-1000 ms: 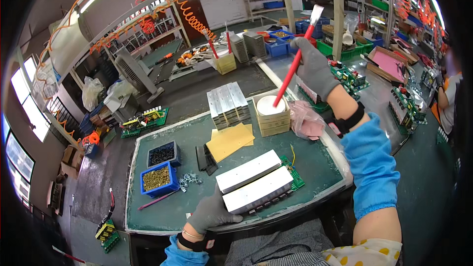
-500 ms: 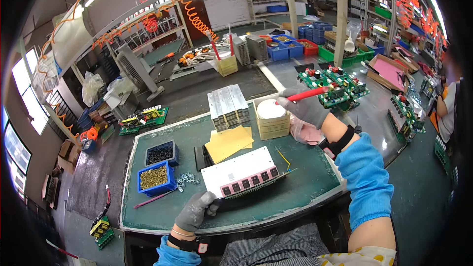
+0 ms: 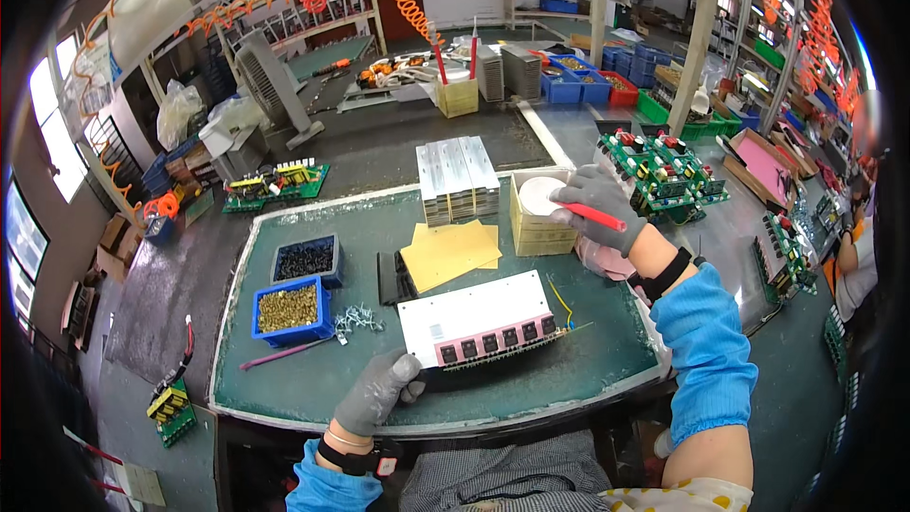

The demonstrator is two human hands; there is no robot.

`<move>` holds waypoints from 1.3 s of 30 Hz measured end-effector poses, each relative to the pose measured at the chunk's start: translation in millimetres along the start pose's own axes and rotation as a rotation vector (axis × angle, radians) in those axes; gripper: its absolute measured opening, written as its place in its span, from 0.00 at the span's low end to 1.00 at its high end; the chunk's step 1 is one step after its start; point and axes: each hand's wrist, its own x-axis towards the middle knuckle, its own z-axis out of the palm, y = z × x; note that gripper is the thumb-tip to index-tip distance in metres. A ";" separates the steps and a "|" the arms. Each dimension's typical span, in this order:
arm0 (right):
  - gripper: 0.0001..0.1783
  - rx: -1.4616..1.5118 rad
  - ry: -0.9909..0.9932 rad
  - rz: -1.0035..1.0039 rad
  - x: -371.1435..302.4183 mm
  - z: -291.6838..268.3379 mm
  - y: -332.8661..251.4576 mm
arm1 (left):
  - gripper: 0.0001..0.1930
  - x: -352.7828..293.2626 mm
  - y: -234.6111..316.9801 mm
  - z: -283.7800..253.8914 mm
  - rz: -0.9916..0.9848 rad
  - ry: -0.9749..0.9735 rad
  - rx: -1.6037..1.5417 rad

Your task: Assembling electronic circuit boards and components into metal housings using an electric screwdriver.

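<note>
My left hand [image 3: 379,393], in a grey glove, grips the near left corner of a white panel [image 3: 479,318]. A row of black square components on pink pads runs along the panel's near edge, with the edge of a green circuit board below. My right hand [image 3: 605,209], also gloved in grey, is closed around a red stick-like tool [image 3: 595,217] beside a round white tub [image 3: 540,195] in a yellowish box [image 3: 540,232]. The red end points down to the right; the tool's other end is hidden. Two yellow sheets [image 3: 450,257] lie behind the panel.
A blue bin of brass-coloured parts [image 3: 289,311], a bin of black parts [image 3: 308,261] and loose silver screws [image 3: 358,319] are at left. Stacked metal plates [image 3: 458,175] stand behind. Green circuit boards [image 3: 659,171] sit at right, near another person's arm [image 3: 856,261].
My right hand has turned, so the red tool now slants down to the right instead of upward. My left hand keeps its hold on the panel. The whole view has shifted slightly.
</note>
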 end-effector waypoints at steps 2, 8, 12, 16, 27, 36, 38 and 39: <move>0.14 -0.020 0.042 -0.030 -4.0 -1.5 -0.4 | 0.35 -0.6 1.0 0.5 0.004 0.003 0.010; 0.17 -0.088 0.123 -0.101 -11.6 -8.6 -5.3 | 0.32 -3.7 1.1 0.9 0.014 0.030 0.050; 0.15 -0.093 0.266 -0.120 -4.8 -36.2 -27.6 | 0.32 -4.3 -3.9 -1.8 0.022 0.033 0.069; 0.16 0.635 0.310 0.229 6.6 -83.5 -75.1 | 0.38 -2.1 -7.0 -5.7 0.015 0.010 0.072; 0.12 0.945 0.023 0.394 42.9 -112.0 -195.1 | 0.33 -8.3 -0.9 -3.3 -0.002 -0.002 0.021; 0.16 0.806 0.014 0.239 44.1 -98.9 -200.4 | 0.32 -5.2 -6.7 -5.9 0.005 -0.037 0.009; 0.16 0.812 0.011 0.221 45.0 -100.2 -199.9 | 0.32 -4.8 -7.3 -5.3 0.003 0.008 0.084; 0.15 0.765 -0.031 0.220 44.8 -102.4 -198.7 | 0.32 -4.7 -7.5 -5.1 0.002 0.006 0.086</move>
